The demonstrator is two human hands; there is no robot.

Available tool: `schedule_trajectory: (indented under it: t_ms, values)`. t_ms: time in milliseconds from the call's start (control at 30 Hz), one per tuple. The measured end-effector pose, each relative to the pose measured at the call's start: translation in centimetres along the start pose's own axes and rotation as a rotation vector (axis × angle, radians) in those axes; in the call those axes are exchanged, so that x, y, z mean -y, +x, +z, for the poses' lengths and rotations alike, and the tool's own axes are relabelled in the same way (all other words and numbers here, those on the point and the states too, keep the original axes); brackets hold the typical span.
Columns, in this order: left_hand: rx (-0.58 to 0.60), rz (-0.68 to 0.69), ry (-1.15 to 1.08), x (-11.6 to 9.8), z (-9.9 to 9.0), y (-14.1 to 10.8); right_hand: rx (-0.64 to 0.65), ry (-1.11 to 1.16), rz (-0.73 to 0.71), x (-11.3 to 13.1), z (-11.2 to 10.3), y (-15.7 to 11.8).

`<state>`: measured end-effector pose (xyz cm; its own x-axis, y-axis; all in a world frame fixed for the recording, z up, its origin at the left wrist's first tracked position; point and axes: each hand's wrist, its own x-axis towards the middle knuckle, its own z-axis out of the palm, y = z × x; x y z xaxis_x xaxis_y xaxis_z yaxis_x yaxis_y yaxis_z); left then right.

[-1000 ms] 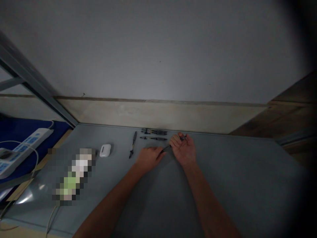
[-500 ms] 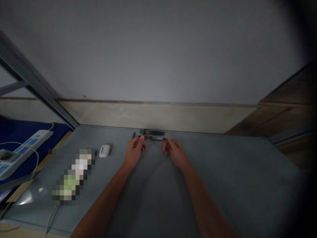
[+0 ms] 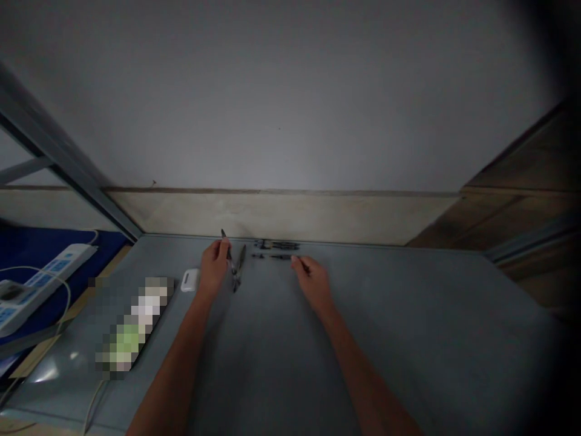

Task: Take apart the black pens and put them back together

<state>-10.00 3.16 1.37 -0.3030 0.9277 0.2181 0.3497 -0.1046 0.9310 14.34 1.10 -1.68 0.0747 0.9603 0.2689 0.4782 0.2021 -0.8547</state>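
My left hand [image 3: 215, 264] is closed on a slim dark pen [image 3: 223, 233], whose tip sticks up above the fingers while its lower part slants down to the right. Just right of that hand another dark pen [image 3: 241, 260] lies at a slant on the grey tabletop. My right hand [image 3: 310, 275] pinches the right end of a black pen with a clear barrel [image 3: 276, 257], which lies crosswise. Behind it, along the back edge, several dark pens [image 3: 276, 244] lie side by side in a bundle. Fine details are blurred.
A white earbud case [image 3: 190, 280] sits left of my left hand. Farther left lies a phone with a blurred-out screen [image 3: 140, 321], a cable [image 3: 93, 399] running from it. A white power strip [image 3: 45, 284] rests beyond the grey table's [image 3: 408, 339] left side. A wall [image 3: 290, 218] bounds the back.
My left hand has moved left, away from the row, with a pen now tilted upright in it. My right hand has shifted slightly left and down, at the crosswise pen's right end.
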Motion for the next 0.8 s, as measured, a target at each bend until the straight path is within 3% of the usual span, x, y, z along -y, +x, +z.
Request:
schedule_trajectory:
  t_ms: [100, 233, 367, 567, 800]
  values:
    - [0.105, 0.057, 0.497, 0.9, -1.6, 1.0, -0.139, -0.057, -0.029, -0.8, 0.1, 0.4]
    - [0.178, 0.010, 0.782, 1.5, -1.3, 0.8, -0.133, -0.042, -0.017, -1.3, 0.1, 0.6]
    - [0.163, -0.007, 0.810, 1.7, -0.6, 0.4, -0.102, -0.073, -0.068, -1.2, 0.3, 0.6]
    - [0.158, -0.021, 0.754, 1.6, -0.4, 0.2, -0.007, -0.353, -0.263, -0.7, 0.8, 0.2]
    - [0.094, -0.039, 0.780, 1.0, -0.3, 0.1, 0.007, -0.442, -0.285, -0.7, 0.9, 0.1]
